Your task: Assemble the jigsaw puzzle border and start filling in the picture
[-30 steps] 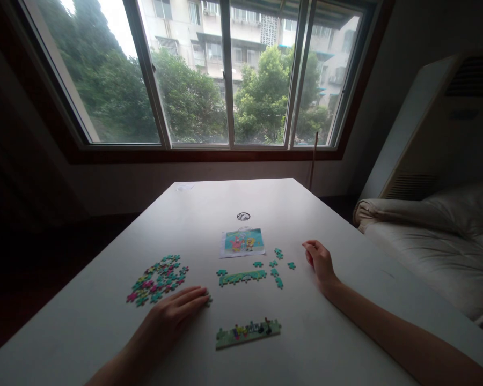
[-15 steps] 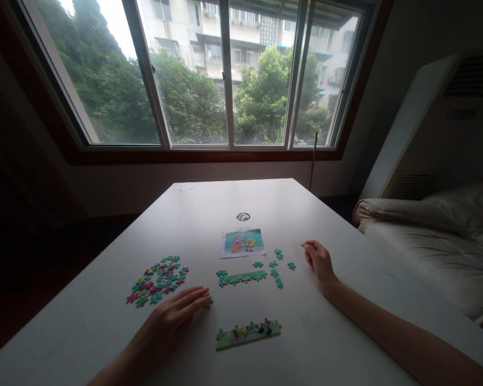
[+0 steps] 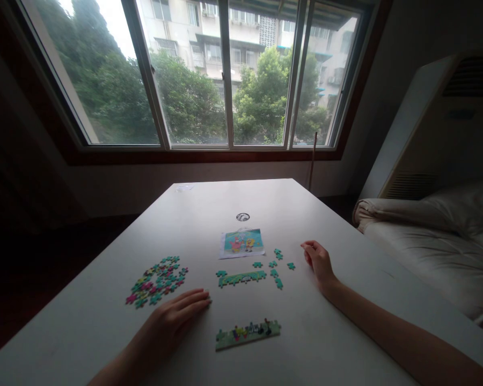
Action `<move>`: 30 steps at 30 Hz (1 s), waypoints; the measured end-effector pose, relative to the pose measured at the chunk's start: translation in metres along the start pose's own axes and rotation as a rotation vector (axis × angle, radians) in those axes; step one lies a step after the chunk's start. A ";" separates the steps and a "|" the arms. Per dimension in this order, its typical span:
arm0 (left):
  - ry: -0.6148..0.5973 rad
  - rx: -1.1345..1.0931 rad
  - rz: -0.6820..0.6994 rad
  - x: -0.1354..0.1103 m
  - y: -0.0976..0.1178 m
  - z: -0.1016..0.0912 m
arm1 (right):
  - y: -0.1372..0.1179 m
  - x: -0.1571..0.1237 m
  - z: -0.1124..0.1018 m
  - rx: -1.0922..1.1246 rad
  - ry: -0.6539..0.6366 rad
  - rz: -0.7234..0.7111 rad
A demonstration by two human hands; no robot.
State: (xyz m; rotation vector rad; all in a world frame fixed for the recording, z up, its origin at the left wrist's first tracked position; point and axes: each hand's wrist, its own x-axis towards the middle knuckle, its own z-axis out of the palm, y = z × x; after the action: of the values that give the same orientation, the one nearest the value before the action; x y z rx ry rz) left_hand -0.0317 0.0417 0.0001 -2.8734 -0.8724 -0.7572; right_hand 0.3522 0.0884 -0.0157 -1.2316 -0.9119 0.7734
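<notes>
My left hand (image 3: 177, 316) lies palm down on the table, fingers stretched out, right of the heap of loose puzzle pieces (image 3: 156, 284). A small greenish edge, perhaps a puzzle piece, shows by its fingertips, mostly covered. My right hand (image 3: 319, 264) rests on its side with curled fingers, thumb and forefinger pinched together; what they hold, if anything, I cannot make out. Between the hands lie a joined upper puzzle strip (image 3: 243, 277) and, nearer me, a joined lower strip (image 3: 248, 335). Several loose teal pieces (image 3: 279, 283) lie between the upper strip and my right hand.
A printed cartoon picture (image 3: 242, 243) lies beyond the upper strip, with a round black-and-white mark (image 3: 243, 217) behind it. Clear plastic (image 3: 184, 188) sits at the white table's (image 3: 233, 198) far left corner. A pale padded seat (image 3: 418, 236) stands on the right.
Both hands stay almost in place. The left fingers have shifted very slightly, and less of the greenish edge beside them shows. The puzzle strips and loose pieces have not moved.
</notes>
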 end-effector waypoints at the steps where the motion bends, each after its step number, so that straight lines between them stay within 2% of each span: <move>1: 0.004 -0.003 0.003 0.000 0.000 0.000 | 0.000 0.000 0.000 0.002 0.001 -0.001; 30: 0.004 -0.021 -0.014 0.001 0.001 -0.001 | 0.004 0.001 -0.001 0.000 -0.001 -0.003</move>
State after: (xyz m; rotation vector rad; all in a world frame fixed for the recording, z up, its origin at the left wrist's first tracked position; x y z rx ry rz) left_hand -0.0306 0.0416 0.0013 -2.8857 -0.8903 -0.7785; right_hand 0.3537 0.0899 -0.0195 -1.2294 -0.9140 0.7721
